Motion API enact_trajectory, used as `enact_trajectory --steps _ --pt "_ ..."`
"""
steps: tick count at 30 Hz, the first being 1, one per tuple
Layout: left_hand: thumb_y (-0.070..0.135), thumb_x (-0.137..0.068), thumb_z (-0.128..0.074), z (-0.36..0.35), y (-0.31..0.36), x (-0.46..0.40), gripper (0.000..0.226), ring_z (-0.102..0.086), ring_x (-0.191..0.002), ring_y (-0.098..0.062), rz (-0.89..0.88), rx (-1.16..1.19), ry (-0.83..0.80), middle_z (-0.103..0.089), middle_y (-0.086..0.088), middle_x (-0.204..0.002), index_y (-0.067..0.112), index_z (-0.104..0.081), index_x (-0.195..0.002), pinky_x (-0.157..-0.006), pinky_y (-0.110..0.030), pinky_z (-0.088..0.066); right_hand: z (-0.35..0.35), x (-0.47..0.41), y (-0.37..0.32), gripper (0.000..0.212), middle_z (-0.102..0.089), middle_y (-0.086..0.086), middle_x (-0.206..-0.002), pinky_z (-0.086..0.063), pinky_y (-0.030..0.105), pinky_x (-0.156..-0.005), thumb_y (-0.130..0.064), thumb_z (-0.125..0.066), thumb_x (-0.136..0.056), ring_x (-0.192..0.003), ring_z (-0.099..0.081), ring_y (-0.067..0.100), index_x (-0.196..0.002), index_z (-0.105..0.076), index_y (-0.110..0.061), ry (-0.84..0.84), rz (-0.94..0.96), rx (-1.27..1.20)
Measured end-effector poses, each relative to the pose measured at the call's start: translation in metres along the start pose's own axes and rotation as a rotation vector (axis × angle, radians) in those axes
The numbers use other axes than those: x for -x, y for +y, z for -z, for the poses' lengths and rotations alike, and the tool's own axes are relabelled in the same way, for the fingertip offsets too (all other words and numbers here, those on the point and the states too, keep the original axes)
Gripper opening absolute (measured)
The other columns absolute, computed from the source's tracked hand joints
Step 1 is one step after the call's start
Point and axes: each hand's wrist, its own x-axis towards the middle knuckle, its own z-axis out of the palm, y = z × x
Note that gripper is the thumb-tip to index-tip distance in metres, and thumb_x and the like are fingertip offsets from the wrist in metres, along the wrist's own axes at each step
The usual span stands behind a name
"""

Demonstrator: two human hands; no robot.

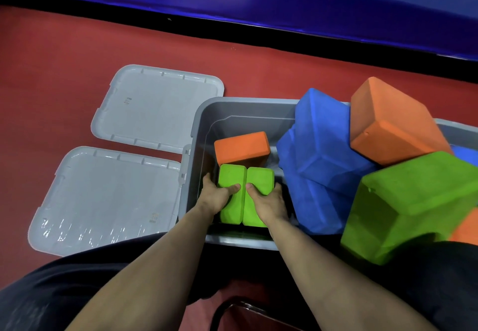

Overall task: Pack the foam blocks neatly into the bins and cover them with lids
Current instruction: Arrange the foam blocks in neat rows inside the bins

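Two lids (155, 108) lie at 9 o'clock of the bin (199, 129). Inside the bin, the left green block (230, 175) is gripped by the left hand (214, 197), fingers curled round it, thumb on top. The right green block (260, 178) is gripped likewise by the right hand (269, 204). Both long axes run 12 to 6 o'clock. An orange block (241, 147) lies at 12 o'clock.

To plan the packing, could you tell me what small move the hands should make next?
Probably lower the two green blocks to the bin floor, snug against the orange block; the left hand and right hand grip one each.
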Motion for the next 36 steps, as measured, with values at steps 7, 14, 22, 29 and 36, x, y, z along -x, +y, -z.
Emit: enact_trajectory --steps 7,14,22,29,36 --pt "0.042 -0.092 -0.067 -0.004 0.041 0.005 0.077 -0.04 -0.141 -0.025 -0.466 -0.228 0.358 -0.038 -0.01 -0.154 0.013 -0.031 -0.154 -0.118 -0.041 -0.034 0.023 0.037 -0.044 0.077 -0.029 0.003 -0.165 -0.024 0.034 -0.122 -0.05 -0.059 -0.097 -0.152 -0.027 0.019 -0.159 -0.026 -0.017 0.099 0.41 0.094" --pt "0.041 -0.087 -0.075 0.035 0.105 -0.015 0.081 -0.047 -0.137 -0.029 -0.533 -0.447 0.202 -0.048 -0.015 -0.15 0.006 -0.038 -0.15 -0.112 -0.037 -0.038 0.083 0.082 -0.114 0.075 -0.01 -0.004 -0.17 -0.013 0.042 -0.127 -0.056 -0.05 -0.099 -0.157 -0.007 0.019 -0.161 -0.02 -0.026 0.006 0.83 0.559" --pt "0.05 -0.086 -0.071 0.018 0.138 -0.024 0.084 -0.044 -0.137 -0.032 -0.636 -1.06 -0.033 -0.044 -0.015 -0.15 0.011 -0.036 -0.152 -0.113 -0.04 -0.037 0.148 0.094 -0.142 0.077 -0.005 -0.005 -0.171 -0.003 0.047 -0.127 -0.066 -0.039 -0.098 -0.157 0.001 0.023 -0.161 -0.017 -0.027 0.154 0.911 0.978" --pt "0.062 -0.074 -0.077 -0.003 0.117 -0.047 0.088 -0.053 -0.124 -0.031 -0.579 -1.197 -0.068 -0.053 -0.009 -0.132 0.015 -0.044 -0.141 -0.097 -0.046 -0.049 0.151 0.085 -0.157 0.069 -0.007 -0.006 -0.17 -0.004 0.044 -0.127 -0.058 -0.043 -0.1 -0.157 -0.002 0.022 -0.159 -0.025 -0.027 0.087 0.928 0.931" --pt "0.061 -0.068 -0.081 -0.006 0.127 -0.055 0.075 -0.054 -0.12 -0.028 -0.554 -1.183 0.011 -0.057 -0.003 -0.126 0.018 -0.052 -0.123 -0.087 -0.044 -0.049 0.155 0.074 -0.156 0.068 -0.008 -0.008 -0.17 -0.005 0.043 -0.127 -0.056 -0.045 -0.101 -0.157 -0.002 0.018 -0.159 -0.024 -0.027 0.041 0.899 0.902"
